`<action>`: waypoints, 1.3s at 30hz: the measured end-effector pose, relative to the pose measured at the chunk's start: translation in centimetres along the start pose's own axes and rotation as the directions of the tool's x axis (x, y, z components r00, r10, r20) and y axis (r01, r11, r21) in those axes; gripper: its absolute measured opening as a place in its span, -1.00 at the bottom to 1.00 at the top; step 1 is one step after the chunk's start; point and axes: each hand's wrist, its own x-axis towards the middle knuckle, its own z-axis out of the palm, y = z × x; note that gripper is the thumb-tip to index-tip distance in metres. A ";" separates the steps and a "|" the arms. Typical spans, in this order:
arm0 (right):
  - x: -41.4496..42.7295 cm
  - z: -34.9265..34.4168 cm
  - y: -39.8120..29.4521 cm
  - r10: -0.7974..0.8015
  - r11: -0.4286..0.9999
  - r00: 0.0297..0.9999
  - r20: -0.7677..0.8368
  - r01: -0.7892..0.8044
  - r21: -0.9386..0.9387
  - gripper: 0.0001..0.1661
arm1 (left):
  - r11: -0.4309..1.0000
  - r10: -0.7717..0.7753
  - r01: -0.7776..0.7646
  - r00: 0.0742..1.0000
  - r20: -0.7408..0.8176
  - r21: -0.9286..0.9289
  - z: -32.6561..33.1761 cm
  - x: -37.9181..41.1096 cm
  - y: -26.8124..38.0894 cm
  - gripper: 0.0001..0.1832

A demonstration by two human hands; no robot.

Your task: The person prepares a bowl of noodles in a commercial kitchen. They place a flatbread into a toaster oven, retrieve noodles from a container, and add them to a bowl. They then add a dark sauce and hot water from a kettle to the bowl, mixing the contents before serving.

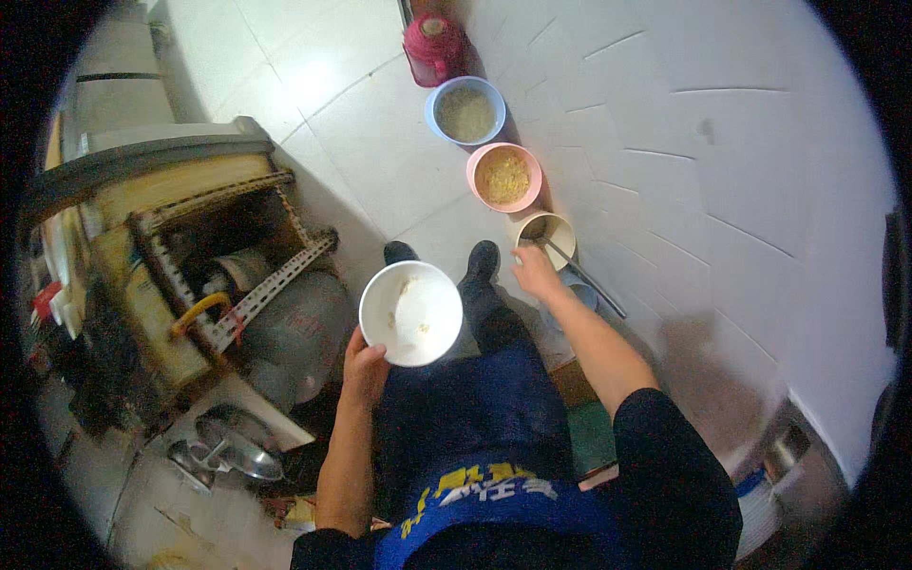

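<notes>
My left hand (367, 367) holds a white bowl (411, 313) by its rim; a few pale crumbs cling to the inside. My right hand (533, 269) is at the near rim of a cream-coloured bucket (559, 231); whether its fingers grip anything is hard to see. A long metal handle (595, 285) leans out of that bucket, past my right hand. Beyond stand a pink tub (473, 174) with yellowish crumbly stuff and a blue tub (430, 114) with greyish-green contents. A bluish container (581, 292) is partly hidden under my right forearm.
A red plastic jug or kettle (433, 50) stands at the far end of the row, along the white wall (712, 171). To the left are a perforated metal rack (263, 296), a yellow handle (203, 310) and metal ladles or bowls (249, 456). My shoes are on the tiled floor (349, 171).
</notes>
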 end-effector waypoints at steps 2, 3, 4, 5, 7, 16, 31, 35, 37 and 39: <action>6.7 1.6 2.2 0.111 0.988 0.994 -0.003 -0.111 -0.109 -0.41 | 0.998 -0.064 0.064 0.998 -0.002 0.010 -2.3 2.9 -1.2 -0.10; 8.9 1.6 2.7 0.097 0.989 0.995 -0.017 -0.098 -0.113 -0.38 | 0.997 -0.080 0.080 0.997 -0.010 0.008 -2.8 3.5 -2.0 -0.09; 10.7 1.1 2.6 0.077 0.989 0.997 -0.028 -0.080 -0.122 -0.34 | 0.996 -0.091 0.091 0.996 -0.022 -0.001 -2.8 3.5 -2.9 -0.09; 13.2 1.0 3.2 0.114 0.977 0.993 -0.040 -0.119 -0.175 -0.31 | 0.994 -0.105 0.106 0.994 -0.022 0.005 -3.0 4.4 -3.9 -0.09; 17.4 1.7 4.4 0.098 0.941 0.990 -0.100 -0.125 -0.315 -0.26 | 0.991 -0.131 0.131 0.991 -0.009 0.009 -3.5 6.3 -5.8 -0.09; 26.2 8.0 7.4 0.199 0.840 0.979 -0.035 -0.188 -0.508 -0.20 | 0.941 -0.334 0.332 0.942 0.019 0.067 -5.5 10.2 -9.0 -0.06; 24.0 7.3 8.3 0.213 0.950 0.954 -0.209 -0.252 -0.185 -0.35 | 0.914 -0.394 0.395 0.918 -0.029 0.089 -6.1 11.8 -7.9 -0.08; 22.5 8.1 4.3 -0.035 0.840 0.972 -0.234 -0.098 -0.534 -0.46 | 0.906 -0.409 0.411 0.912 -0.042 0.106 -6.3 11.8 -7.9 -0.08; 22.8 9.0 2.1 -0.127 0.778 0.984 -0.129 0.018 -0.628 -0.51 | 0.902 -0.417 0.421 0.907 -0.059 0.096 -6.4 11.6 -7.9 -0.09; 23.3 9.7 0.3 -0.025 0.748 1.000 -0.001 0.018 -0.664 -0.54 | 0.901 -0.421 0.426 0.904 -0.075 0.077 -6.3 11.4 -7.7 -0.09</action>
